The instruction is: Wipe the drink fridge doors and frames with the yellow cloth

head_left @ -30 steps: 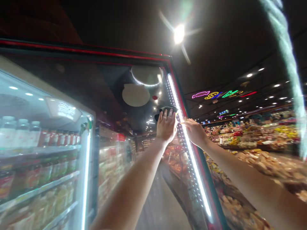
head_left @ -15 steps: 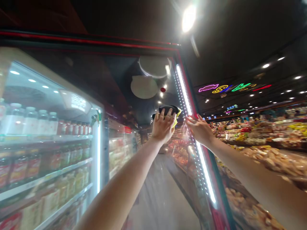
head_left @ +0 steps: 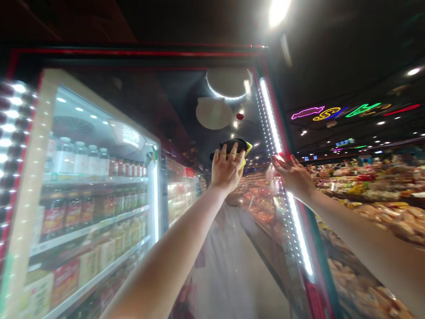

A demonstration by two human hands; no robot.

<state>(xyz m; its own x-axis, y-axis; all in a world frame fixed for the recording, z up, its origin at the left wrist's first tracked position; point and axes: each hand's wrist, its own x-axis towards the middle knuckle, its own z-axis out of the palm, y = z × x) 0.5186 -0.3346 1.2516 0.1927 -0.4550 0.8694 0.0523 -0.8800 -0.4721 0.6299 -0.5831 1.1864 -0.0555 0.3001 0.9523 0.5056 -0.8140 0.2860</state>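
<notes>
My left hand (head_left: 227, 170) presses a yellow-and-black cloth (head_left: 245, 150) against the upper part of a glass cooler door (head_left: 172, 106). Its fingers spread over the cloth, whose lower part lies hidden under the palm. My right hand (head_left: 295, 177) rests on the door's red-and-black side frame (head_left: 318, 248), at the bright light strip (head_left: 299, 235). The fingers there are stretched out and apart, with no loose object visible in them. Both arms reach up and forward.
Beyond the glass, or mirrored in it, show lit shelves (head_left: 89, 226) with bottles and cartons. Another light strip (head_left: 11, 133) runs down the left edge. To the right are produce displays (head_left: 392, 217) under coloured neon signs (head_left: 361, 110).
The view has turned slightly left, so the shelves and door frame appear farther right. My left hand and the cloth have shifted left across the glass; my right hand stays on the frame.
</notes>
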